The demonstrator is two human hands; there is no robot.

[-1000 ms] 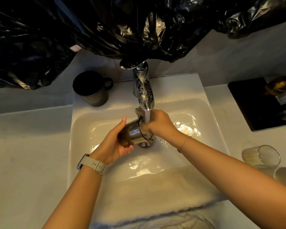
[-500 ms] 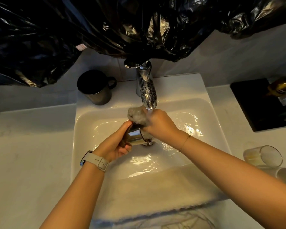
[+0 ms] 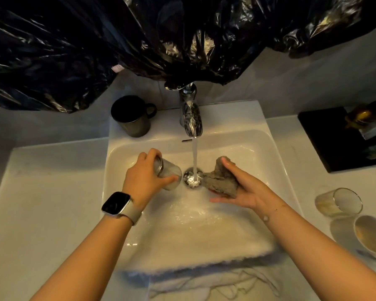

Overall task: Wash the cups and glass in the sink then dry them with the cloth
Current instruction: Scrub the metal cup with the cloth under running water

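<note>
My left hand (image 3: 147, 174) grips a small clear glass (image 3: 169, 175), tilted on its side, just left of the drain inside the white sink (image 3: 269, 153). My right hand (image 3: 241, 187) holds a wet grey sponge (image 3: 220, 180) to the right of the drain. Water runs from the chrome tap (image 3: 191, 118) between both hands onto the drain (image 3: 192, 178). A white cloth (image 3: 200, 242) is draped over the sink's front edge. A black mug (image 3: 131, 116) stands on the sink's back left corner. A clear glass (image 3: 339, 202) and a pale cup (image 3: 369, 235) lie on the counter at right.
Black plastic sheeting (image 3: 139, 40) hangs over the wall above the tap. A black tray (image 3: 334, 137) with bottles sits on the counter at the back right. The white counter (image 3: 41, 203) stretches to the left of the sink.
My hands have parted: the left moved the glass left of the stream, and the right pulled the sponge out to the right. Water now falls straight onto the drain.
</note>
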